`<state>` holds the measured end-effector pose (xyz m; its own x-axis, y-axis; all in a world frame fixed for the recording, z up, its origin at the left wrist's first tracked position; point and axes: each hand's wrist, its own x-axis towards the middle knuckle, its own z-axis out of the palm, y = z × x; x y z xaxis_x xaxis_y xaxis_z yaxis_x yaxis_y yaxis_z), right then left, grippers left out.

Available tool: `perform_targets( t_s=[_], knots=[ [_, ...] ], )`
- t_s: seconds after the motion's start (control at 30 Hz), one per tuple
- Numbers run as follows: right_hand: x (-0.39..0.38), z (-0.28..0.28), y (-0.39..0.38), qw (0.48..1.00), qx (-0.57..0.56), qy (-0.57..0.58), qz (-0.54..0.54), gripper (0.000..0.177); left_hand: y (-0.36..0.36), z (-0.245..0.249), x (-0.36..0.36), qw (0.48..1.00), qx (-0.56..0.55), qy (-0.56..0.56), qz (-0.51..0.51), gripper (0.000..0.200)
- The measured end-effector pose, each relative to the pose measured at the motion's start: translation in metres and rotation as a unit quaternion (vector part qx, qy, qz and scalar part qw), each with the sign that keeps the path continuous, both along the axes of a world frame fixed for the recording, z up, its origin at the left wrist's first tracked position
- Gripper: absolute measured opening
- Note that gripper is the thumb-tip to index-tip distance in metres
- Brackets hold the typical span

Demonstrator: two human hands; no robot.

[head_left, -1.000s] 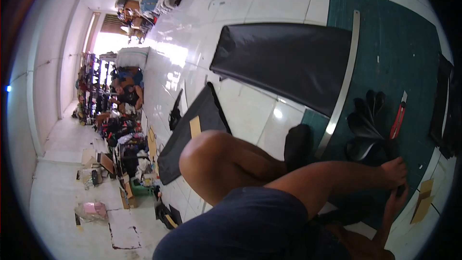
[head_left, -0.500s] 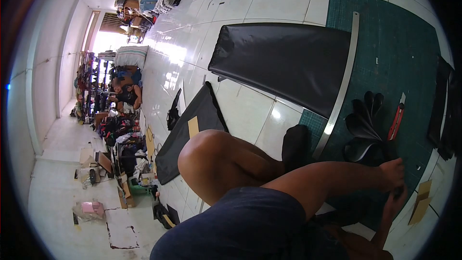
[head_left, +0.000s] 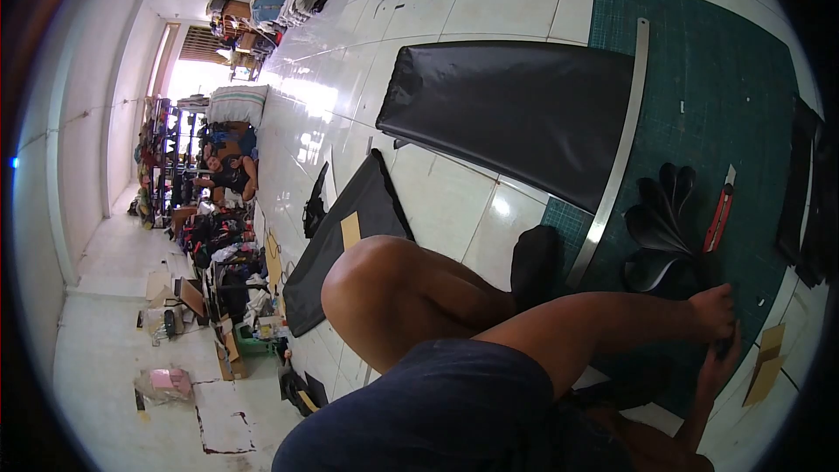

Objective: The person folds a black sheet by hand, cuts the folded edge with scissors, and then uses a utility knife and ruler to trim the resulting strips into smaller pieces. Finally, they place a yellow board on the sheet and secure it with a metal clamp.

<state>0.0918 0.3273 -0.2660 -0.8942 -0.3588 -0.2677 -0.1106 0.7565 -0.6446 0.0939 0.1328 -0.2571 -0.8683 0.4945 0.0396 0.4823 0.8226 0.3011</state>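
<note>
Several black strips (head_left: 651,223), looped like petals, lie on the green cutting mat (head_left: 734,70). Their gathered ends run beneath my right hand (head_left: 714,310), whose fingers are curled closed. My left hand (head_left: 718,369) meets it from below, its fingers closed around a dark end that shows between the two hands. My fingertips are partly hidden. A red box cutter (head_left: 719,217) with its blade out lies beside the loops, just beyond my right hand. The long steel ruler (head_left: 631,122) rests along the edge of a large black sheet (head_left: 516,109), on the mat.
My bent knee (head_left: 371,275) and dark-socked foot (head_left: 536,262) are near the mat. Another black sheet (head_left: 328,249) lies on the tiles. Black offcuts (head_left: 800,192) and brown card pieces (head_left: 766,365) lie at the right. A person (head_left: 232,173) sits farther off by piled goods.
My hands stay together at the strip ends with almost no movement. The view has shifted very slightly. The person in the background has moved their head.
</note>
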Motion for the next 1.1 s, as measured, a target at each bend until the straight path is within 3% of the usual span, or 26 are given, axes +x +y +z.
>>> perform_targets(
  t_s=[0.27,0.37,0.47,0.57,0.67,0.77,0.97,1.1],
  knots=[
    [0.001,0.004,0.003,0.998,-0.054,-0.004,-0.01,0.063,-0.002,0.002,0.003,1.0,0.006,0.02,0.0,0.019],
    [0.005,0.004,0.017,0.988,-0.149,0.036,0.036,0.062,-0.002,0.002,0.002,1.0,-0.009,0.015,-0.006,0.017],
    [0.006,-0.031,0.053,0.963,-0.267,-0.025,-0.011,0.049,0.0,-0.005,0.006,0.998,0.015,0.053,0.006,0.014],
    [0.006,-0.026,0.053,0.975,-0.207,-0.074,-0.042,0.04,-0.001,-0.001,0.006,0.997,0.034,0.064,0.015,0.012],
    [0.011,-0.038,0.057,0.99,-0.122,-0.048,-0.057,0.036,-0.002,-0.005,0.006,0.996,0.046,0.071,0.019,0.011],
    [0.009,-0.045,0.061,0.979,-0.175,-0.078,-0.07,0.037,-0.004,0.0,0.006,0.997,0.041,0.066,0.015,0.011],
    [0.004,-0.026,0.056,0.977,-0.172,-0.12,-0.043,0.034,-0.004,-0.002,0.008,0.996,0.049,0.068,0.017,0.012],
    [-0.004,-0.018,0.054,0.99,-0.122,-0.076,0.0,0.032,-0.005,-0.001,0.007,0.995,0.053,0.08,0.018,0.012]
  ],
)
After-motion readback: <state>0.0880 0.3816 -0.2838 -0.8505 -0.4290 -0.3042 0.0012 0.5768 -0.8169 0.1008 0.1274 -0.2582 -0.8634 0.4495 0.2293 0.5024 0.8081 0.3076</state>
